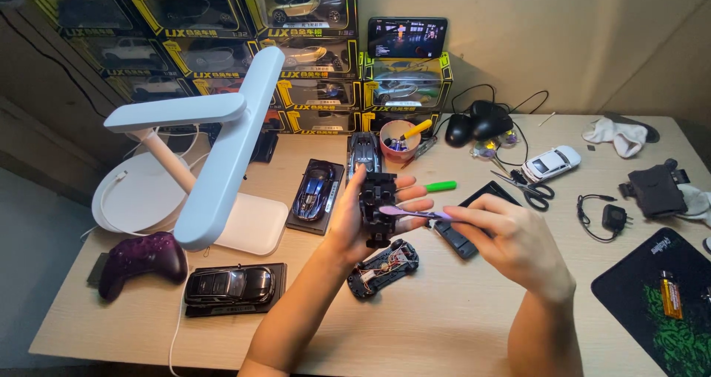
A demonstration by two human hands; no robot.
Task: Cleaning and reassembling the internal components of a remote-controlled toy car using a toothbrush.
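My left hand (348, 218) holds a black toy-car chassis part (378, 203) upright above the wooden table (459, 318). My right hand (511, 240) grips a thin purple tool (415, 213) whose tip rests against the black part. Below the hands lies an opened toy-car base (384, 268) with wires showing. A green-handled screwdriver (432, 187) lies just behind my left fingers, and a black flat tray (474, 221) sits under my right hand.
A white desk lamp (215, 155) stands at left, with a purple game controller (141, 258) and model cars (231, 284) (315, 192) on bases. Boxed model cars (296, 44) stack at the back. Scissors (529, 190), a white toy car (552, 162), computer mice (478, 125) and a mouse pad (659, 295) lie right.
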